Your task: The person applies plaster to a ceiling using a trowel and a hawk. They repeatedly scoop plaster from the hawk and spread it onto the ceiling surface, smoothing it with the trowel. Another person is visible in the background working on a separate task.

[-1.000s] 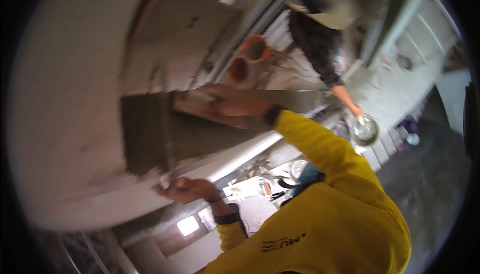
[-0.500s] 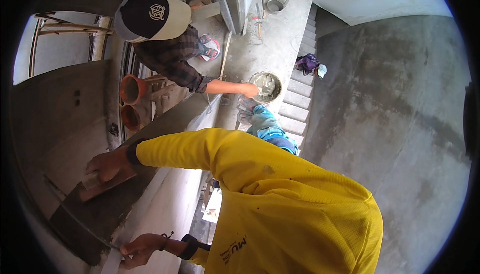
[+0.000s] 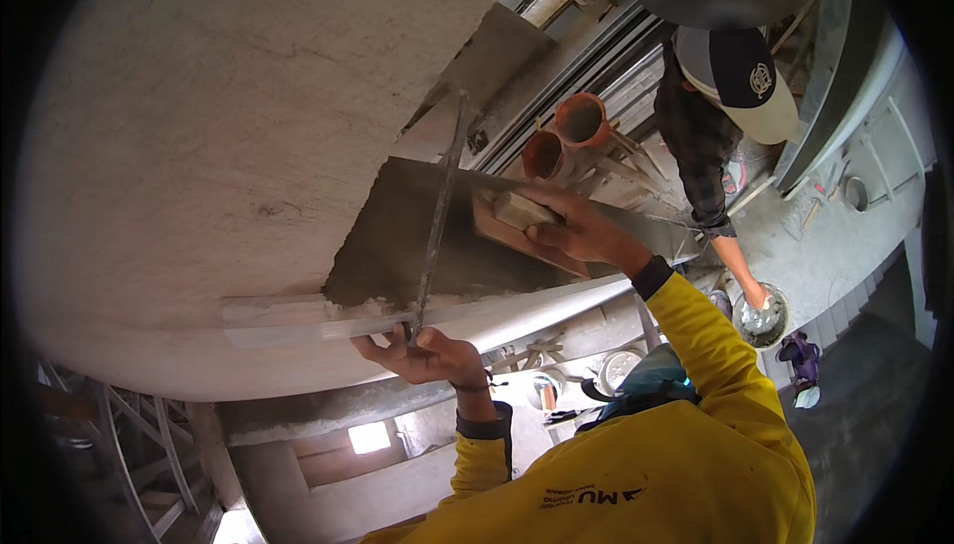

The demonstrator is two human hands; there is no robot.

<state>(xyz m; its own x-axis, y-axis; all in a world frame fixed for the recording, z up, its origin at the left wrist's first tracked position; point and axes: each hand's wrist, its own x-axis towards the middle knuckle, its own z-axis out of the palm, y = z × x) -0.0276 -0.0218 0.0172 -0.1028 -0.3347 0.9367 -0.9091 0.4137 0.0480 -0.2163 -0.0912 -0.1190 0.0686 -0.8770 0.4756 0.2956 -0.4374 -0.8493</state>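
My right hand (image 3: 586, 231) is closed round the block handle of a wooden plastering float (image 3: 494, 231). The float lies against a dark patch of wet plaster (image 3: 383, 236) on the wall. A long thin metal rod (image 3: 438, 216) crosses this patch, left of the float. At the rod's lower end, my left hand (image 3: 427, 357) grips it between thumb and fingers. Beside that hand, a pale straight strip (image 3: 278, 320) runs along the lower edge of the plaster.
At right, a co-worker in a cap (image 3: 740, 82) reaches into a bucket of wet mortar (image 3: 760, 317). Two orange buckets (image 3: 581, 120) stand beyond the wall. Stairs (image 3: 874, 286) drop away at far right, with another person (image 3: 800, 360) there. Metal scaffolding (image 3: 139, 445) stands at lower left.
My view has swung left, so the wall fills more of it and the co-worker shows further right. My right hand still holds the float, my left hand the rod.
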